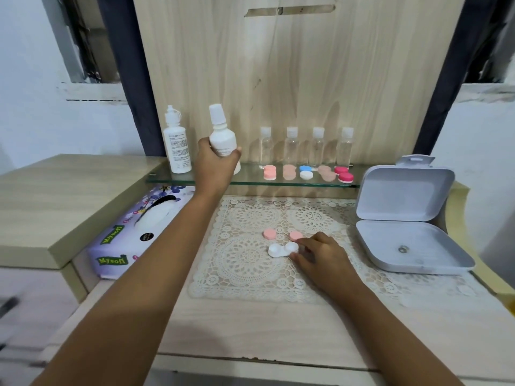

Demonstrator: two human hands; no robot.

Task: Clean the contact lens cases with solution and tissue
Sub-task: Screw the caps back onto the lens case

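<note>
My left hand [214, 165] grips a white solution bottle [221, 136] by its lower body, held upright at the glass shelf [250, 181]. An open white lens case [282, 249] lies on the lace mat [250, 271], and my right hand [320, 254] touches its right end with its fingertips. Two pink caps [269, 234] [295, 235] lie on the mat just behind the case. A tissue pack [139, 232] with a purple wrapper sits at the left of the mat.
A second white bottle [177, 146] stands on the shelf at left. Several small clear bottles [306, 147] line the back, with several closed lens cases [305, 172] in front of them. An open white box [404, 218] sits at the right.
</note>
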